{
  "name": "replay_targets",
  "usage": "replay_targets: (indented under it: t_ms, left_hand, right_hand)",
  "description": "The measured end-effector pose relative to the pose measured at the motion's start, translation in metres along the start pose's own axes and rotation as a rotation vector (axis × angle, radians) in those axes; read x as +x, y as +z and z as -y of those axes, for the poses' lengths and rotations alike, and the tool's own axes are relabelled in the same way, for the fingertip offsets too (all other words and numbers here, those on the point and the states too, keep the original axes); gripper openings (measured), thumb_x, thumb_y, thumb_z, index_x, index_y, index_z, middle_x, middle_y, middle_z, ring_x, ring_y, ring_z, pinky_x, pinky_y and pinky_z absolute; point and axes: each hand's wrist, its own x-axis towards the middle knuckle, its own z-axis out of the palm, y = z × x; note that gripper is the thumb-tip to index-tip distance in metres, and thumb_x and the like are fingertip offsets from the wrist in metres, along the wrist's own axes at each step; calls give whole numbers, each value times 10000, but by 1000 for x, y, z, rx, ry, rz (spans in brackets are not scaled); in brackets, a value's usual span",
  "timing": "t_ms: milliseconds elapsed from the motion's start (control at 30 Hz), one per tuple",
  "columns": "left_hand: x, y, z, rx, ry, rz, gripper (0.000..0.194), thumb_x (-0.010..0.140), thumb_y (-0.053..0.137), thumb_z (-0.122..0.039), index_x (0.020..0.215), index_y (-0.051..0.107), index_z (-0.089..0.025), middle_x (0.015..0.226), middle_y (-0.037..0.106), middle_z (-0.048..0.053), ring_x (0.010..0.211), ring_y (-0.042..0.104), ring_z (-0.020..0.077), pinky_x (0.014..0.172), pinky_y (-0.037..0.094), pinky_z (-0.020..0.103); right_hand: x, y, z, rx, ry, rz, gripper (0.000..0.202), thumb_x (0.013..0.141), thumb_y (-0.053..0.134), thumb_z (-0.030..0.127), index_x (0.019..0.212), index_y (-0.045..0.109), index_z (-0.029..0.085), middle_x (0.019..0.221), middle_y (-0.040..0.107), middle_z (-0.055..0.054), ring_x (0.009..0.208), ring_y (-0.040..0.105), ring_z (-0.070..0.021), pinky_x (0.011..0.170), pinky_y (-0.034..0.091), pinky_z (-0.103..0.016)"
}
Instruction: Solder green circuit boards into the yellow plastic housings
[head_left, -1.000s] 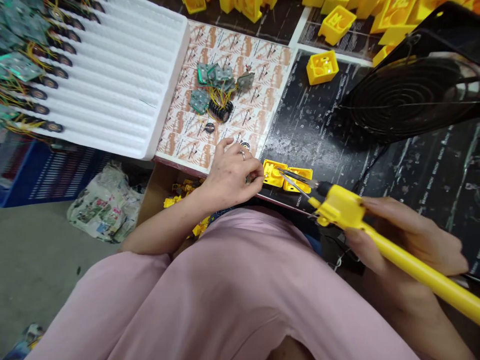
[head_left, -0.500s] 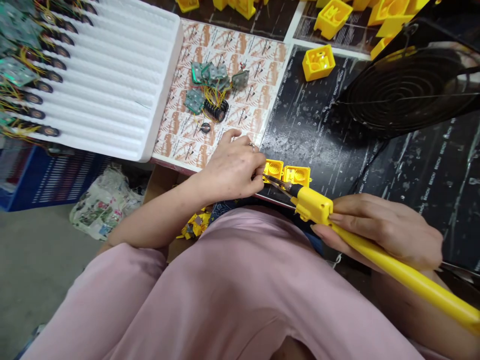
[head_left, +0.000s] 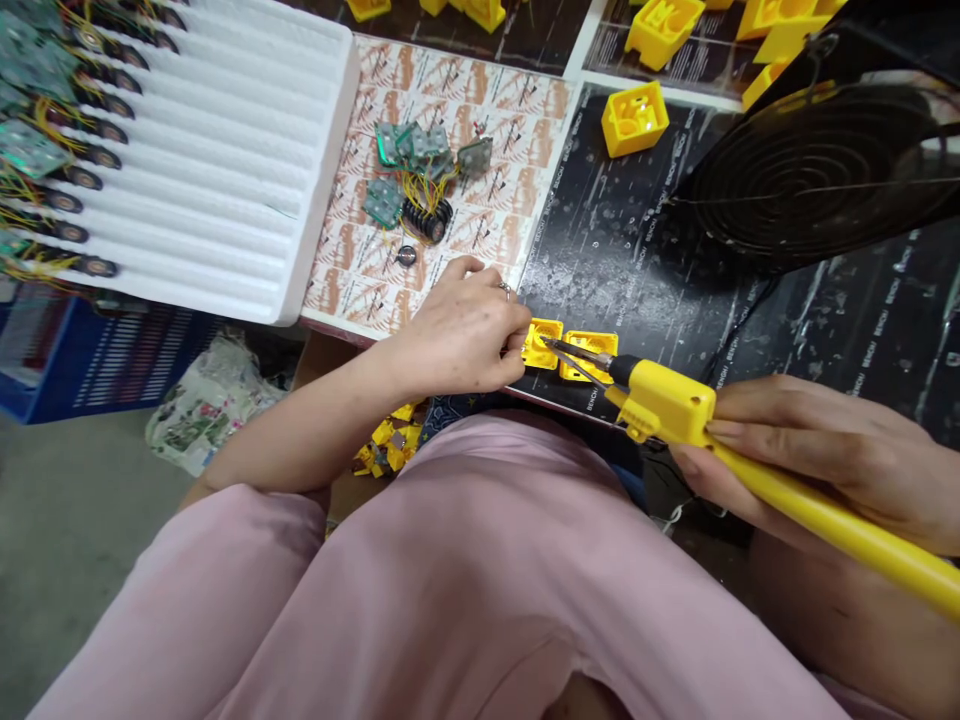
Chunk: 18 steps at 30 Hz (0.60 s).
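Observation:
Two small yellow housings sit side by side at the front edge of the black bench. My left hand (head_left: 474, 325), fingers curled, is at the left side of the nearer housing (head_left: 541, 343); whether it pinches something there is hidden. The other housing (head_left: 589, 355) lies just right of it, partly behind the tool. My right hand (head_left: 817, 450) is closed around a yellow soldering tool (head_left: 671, 402) with a thick yellow handle. Its dark metal tip points left, over the left housing. Whether the tip touches the housing cannot be made out.
Green circuit boards (head_left: 427, 148) with yellow wires and black round parts (head_left: 427, 220) lie on the patterned sheet. A white ribbed foam tray (head_left: 225, 160) is at left. A black fan (head_left: 802, 180) stands at right. Yellow housings (head_left: 634, 118) are farther back.
My right hand and the soldering tool have moved right, drawing the tip away from my left fingers. My left hand has barely moved. More of the left housing shows.

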Motion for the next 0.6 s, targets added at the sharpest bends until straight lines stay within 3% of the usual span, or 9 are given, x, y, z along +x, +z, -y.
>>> replay_targets:
  t_ms: [167,367,500,600]
  left_hand:
    - [0,1,0,8,9,-18,180,727,516,-267,636,660,-210,646,672,43,767,591,230,934,428,470]
    - [2,2,0,8,10,-10,178,710,517,-285,618,648,-209,616,651,47,754,592,234,897,431,462]
    - [3,1,1,10,16,12,184,714,512,-287,620,649,-207,605,644,48,745,590,235,865,425,457]
    - [3,-1,2,15,24,21,191,720,508,-289,623,649,-204,628,653,53,755,592,240,859,424,458]
  right_hand:
    - [8,10,7,58,52,49,306,987,616,426,729,662,269,662,668,6,587,651,-111,540,540,-224]
    - [22,5,8,91,-35,130,145,934,705,343,809,682,272,741,714,23,616,679,-106,569,571,-219]
    - [14,-7,6,21,-20,100,281,1008,583,418,797,678,259,735,703,-11,635,671,-93,574,551,-201]
    - [4,-9,-2,-18,6,65,358,985,586,535,766,683,268,721,714,-16,589,648,-83,522,523,-192]
